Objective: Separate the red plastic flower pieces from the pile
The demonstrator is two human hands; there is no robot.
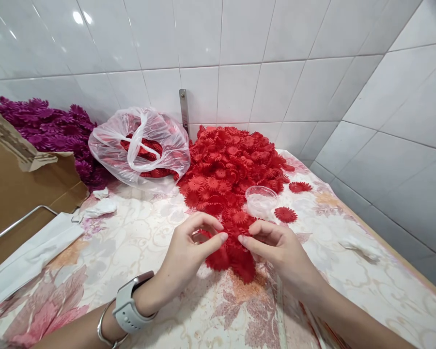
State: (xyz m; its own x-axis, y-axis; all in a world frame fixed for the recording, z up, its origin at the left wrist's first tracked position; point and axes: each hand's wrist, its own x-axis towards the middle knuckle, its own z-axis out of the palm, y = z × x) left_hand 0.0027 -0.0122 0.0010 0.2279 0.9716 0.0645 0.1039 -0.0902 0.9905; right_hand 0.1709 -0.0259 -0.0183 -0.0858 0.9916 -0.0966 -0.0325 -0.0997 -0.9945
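Note:
Both hands meet at the front of a large heap of red artificial flowers (236, 160) with fringed, toothed petals. My left hand (199, 242) is closed in a pinch, thumb and forefinger at the left edge of a red artificial flower (233, 238). Opposite it, my right hand (276, 245) pinches at the flower's right edge. Its outline blends into the red pieces behind, so its exact shape is hard to make out. More red flowers (244, 265) lie just below the fingertips. A clear round plastic tub (261, 199) with whitish contents stands beyond my right hand.
Single red flowers (286, 214) lie right of the heap. A tied clear plastic bag (167, 140) of red flowers, a purple flower pile (63, 133) and a cardboard box (32, 194) stand left. Crumpled white tissue (361, 248) lies right. Tiled walls (240, 92) border the patterned tablecloth (138, 252).

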